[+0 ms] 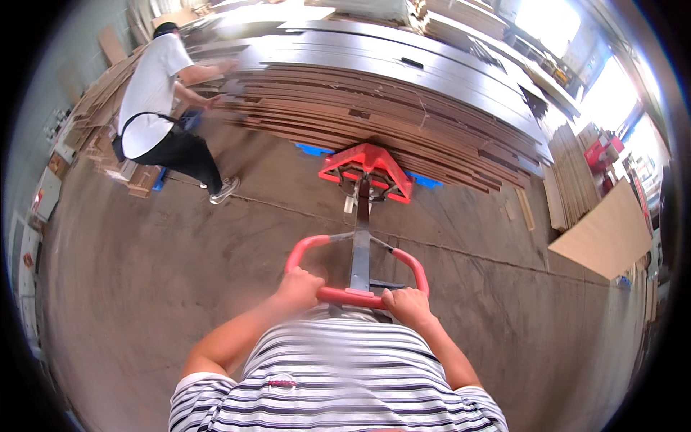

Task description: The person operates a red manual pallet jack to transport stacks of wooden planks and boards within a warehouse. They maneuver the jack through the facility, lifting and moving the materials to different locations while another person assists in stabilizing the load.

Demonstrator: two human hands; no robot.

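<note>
Close in front of my body is the red loop handle [350, 297] of a pallet jack. My left hand [300, 288] is wrapped round its left lower corner, and my right hand [408, 304] grips the right lower corner. From the handle a dark steel shaft [361, 259] runs away to the jack's red body [367, 160]. That body stands against a long stack of flat brown cardboard sheets [345, 108] with grey-silver upper faces. Blue pallet parts [426, 180] show under the stack; the jack's forks are hidden beneath it.
At the far left a co-worker in a white shirt [147, 90] leans toward the stack's left end, both arms stretched to it. More cardboard stacks [576, 173] and a tilted brown sheet [608, 230] stand at the right. A wooden strip [525, 209] lies on the concrete floor [144, 288].
</note>
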